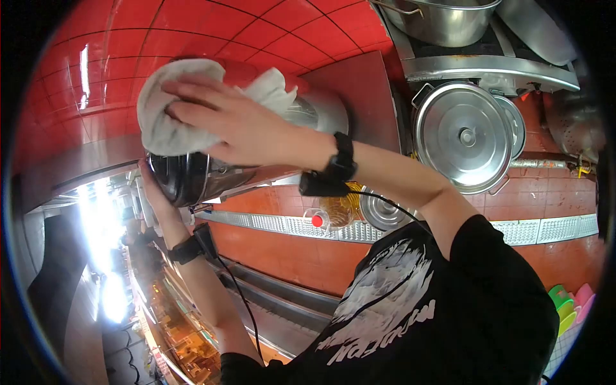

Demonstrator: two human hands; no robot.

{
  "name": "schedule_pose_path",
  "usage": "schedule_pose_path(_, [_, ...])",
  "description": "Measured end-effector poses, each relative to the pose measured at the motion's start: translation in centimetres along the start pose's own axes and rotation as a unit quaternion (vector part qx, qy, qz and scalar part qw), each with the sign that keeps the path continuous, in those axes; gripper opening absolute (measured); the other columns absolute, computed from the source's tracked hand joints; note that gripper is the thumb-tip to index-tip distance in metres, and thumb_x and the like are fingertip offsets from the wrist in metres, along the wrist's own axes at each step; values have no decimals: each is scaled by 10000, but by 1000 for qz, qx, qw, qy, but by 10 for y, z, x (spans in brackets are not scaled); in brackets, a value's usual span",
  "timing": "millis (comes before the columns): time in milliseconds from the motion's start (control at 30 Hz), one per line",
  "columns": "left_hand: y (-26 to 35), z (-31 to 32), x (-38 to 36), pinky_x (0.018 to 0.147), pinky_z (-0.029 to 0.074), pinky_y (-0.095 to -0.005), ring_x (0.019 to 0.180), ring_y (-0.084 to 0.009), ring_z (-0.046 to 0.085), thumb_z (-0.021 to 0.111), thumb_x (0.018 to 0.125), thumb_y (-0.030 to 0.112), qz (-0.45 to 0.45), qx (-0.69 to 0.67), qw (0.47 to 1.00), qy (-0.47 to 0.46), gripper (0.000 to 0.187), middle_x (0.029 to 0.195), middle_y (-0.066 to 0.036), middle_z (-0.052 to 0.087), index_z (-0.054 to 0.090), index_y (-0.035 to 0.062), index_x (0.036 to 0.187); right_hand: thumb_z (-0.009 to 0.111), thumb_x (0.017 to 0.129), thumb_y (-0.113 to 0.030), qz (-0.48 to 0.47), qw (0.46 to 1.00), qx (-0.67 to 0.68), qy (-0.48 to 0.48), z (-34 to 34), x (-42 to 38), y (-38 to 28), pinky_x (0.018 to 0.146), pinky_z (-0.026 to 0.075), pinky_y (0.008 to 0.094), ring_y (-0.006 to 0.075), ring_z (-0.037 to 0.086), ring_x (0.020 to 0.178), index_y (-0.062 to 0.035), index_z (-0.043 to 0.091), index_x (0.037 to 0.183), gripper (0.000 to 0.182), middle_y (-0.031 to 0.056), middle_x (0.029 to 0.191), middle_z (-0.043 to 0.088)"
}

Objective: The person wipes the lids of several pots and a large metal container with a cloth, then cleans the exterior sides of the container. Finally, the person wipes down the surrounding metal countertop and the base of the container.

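My right hand presses a folded white cloth over the top of a shiny black and steel vessel, its fingers bent over the fabric. Part of the cloth sticks up beyond the hand. My left hand is at the vessel's near-left side, with its fingers against the edge and some of them hidden. The vessel's steel body shows behind the right wrist. Much of its top is covered by the cloth and hand.
Red tiles line the wall ahead. At the right are a lidded steel pot, a large open pot and a stove edge. Below stand an oil jug and another lidded pot. Colored baskets sit lower right.
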State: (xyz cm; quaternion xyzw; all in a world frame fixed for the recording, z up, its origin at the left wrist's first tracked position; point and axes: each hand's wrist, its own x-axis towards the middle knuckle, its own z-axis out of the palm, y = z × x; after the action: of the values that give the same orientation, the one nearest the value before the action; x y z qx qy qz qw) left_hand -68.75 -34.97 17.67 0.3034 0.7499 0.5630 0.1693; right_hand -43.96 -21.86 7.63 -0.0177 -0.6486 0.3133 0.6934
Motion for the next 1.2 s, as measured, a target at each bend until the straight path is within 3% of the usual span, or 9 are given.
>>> schedule_pose_path(67, [6, 6, -4, 976, 483, -367, 1146, -227, 604, 476, 1001, 478, -22, -13, 1000, -14, 576, 1279, -102, 611, 497, 36, 1371, 703, 774, -143, 15, 999, -41, 30, 4, 0, 24, 1030, 430, 463, 418, 462, 1272, 10, 449, 1336, 636, 230, 1404, 450])
schedule_pose_path(233, [12, 13, -15, 924, 527, -356, 1088, -229, 633, 496, 994, 453, -35, -12, 999, 26, 560, 1246, -112, 625, 510, 25, 1355, 642, 906, -251, 378, 918, -4, 123, -14, -86, 103, 816, 535, 425, 368, 674, 948, -33, 557, 1221, 393, 227, 1032, 670])
schedule_pose_path(500, [14, 14, -16, 934, 528, -364, 1064, -236, 644, 480, 1002, 405, -39, -4, 998, 45, 504, 1224, -101, 636, 530, 32, 1338, 588, 915, -351, 604, 785, -85, 111, -57, -251, 169, 805, 497, 493, 488, 618, 963, -42, 518, 1225, 443, 297, 990, 655])
schedule_pose_path(600, [10, 12, -12, 865, 550, -342, 1007, -211, 672, 494, 996, 423, -32, -33, 997, 56, 451, 1179, -81, 678, 620, 75, 1254, 617, 902, -337, 508, 848, -75, 130, -48, -218, 162, 813, 505, 469, 452, 641, 977, -43, 524, 1260, 473, 278, 1021, 666])
schedule_pose_path(667, [10, 10, -9, 858, 556, -343, 1001, -215, 677, 494, 996, 420, -29, -31, 998, 55, 449, 1172, -82, 681, 620, 73, 1252, 669, 878, -323, 496, 863, -21, 99, -39, -153, 137, 918, 490, 377, 284, 648, 1057, -70, 532, 1322, 529, 180, 1132, 671])
schedule_pose_path(767, [12, 13, -11, 837, 574, -347, 981, -230, 691, 497, 992, 421, -19, -29, 998, 54, 454, 1145, -94, 691, 620, 67, 1248, 687, 864, -286, 319, 945, 42, 58, -15, -42, 96, 913, 502, 398, 327, 633, 1109, -40, 405, 1389, 645, 210, 1160, 649])
schedule_pose_path(833, [13, 13, -13, 973, 512, -387, 1150, -249, 609, 443, 1015, 408, -39, -9, 997, 61, 513, 1291, -101, 604, 505, 50, 1377, 665, 872, -285, 220, 970, 89, 49, -5, 19, 70, 907, 503, 400, 325, 636, 1096, -36, 471, 1341, 566, 207, 1133, 658])
schedule_pose_path(933, [9, 8, -11, 898, 548, -366, 1049, -240, 657, 472, 999, 426, -36, -22, 997, 61, 496, 1216, -101, 648, 562, 52, 1312, 685, 833, -310, 55, 998, 38, 11, 11, 47, 90, 901, 508, 458, 391, 641, 1063, -30, 512, 1296, 568, 249, 1166, 634])
schedule_pose_path(1200, [13, 13, -11, 801, 575, -357, 946, -226, 694, 499, 987, 433, -16, 10, 996, 91, 474, 1128, -101, 688, 609, 47, 1238, 585, 889, -379, 459, 888, -9, 20, -30, -158, 199, 916, 493, 436, 409, 625, 1091, -70, 514, 1335, 547, 250, 1138, 655])
